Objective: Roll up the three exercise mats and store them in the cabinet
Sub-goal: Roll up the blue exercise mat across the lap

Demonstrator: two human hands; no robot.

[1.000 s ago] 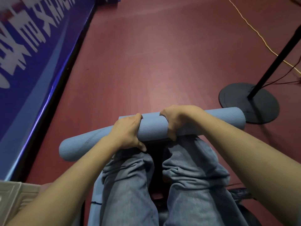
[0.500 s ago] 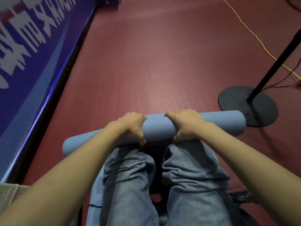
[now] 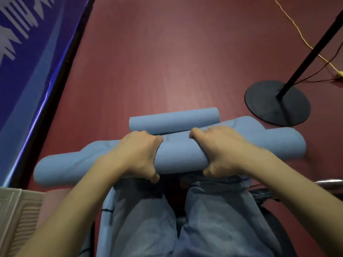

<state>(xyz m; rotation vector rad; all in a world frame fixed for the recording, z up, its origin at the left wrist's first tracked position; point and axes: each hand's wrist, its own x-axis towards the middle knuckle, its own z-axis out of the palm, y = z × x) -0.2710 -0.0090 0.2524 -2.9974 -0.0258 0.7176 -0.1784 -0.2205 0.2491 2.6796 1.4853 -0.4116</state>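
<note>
**Kid:** What are the hands doing?

**Helper:** The left hand (image 3: pixel 138 154) and the right hand (image 3: pixel 220 149) each wrap around the middle of a blue rolled mat (image 3: pixel 181 156). Fingers go over the top and thumbs tuck under, so both hands are clamped on it.

**Kid:** Why hold it in the middle?

**Helper:** I think squeezing there keeps the roll tight, so it can't spring open. The mat lies sideways across the person's knees (image 3: pixel 219 210), with its ends sticking out past each hand.

**Kid:** What's just past the fingers?

**Helper:** A smaller blue roll (image 3: pixel 174 121) lies on the red floor (image 3: pixel 167 62), right beyond the knuckles. It may be another mat or a loose end of this one. The view is blurry there, so I can't tell.

**Kid:** Anything in the way?

**Helper:** Out past the right hand is a black stand (image 3: pixel 276 102) with a round base, close to that end of the mat. A yellow cord (image 3: pixel 297 30) runs behind it. Out past the left hand is a blue banner wall (image 3: pixel 27 62). Swinging the long roll could bump either one. No cabinet shows here.
</note>
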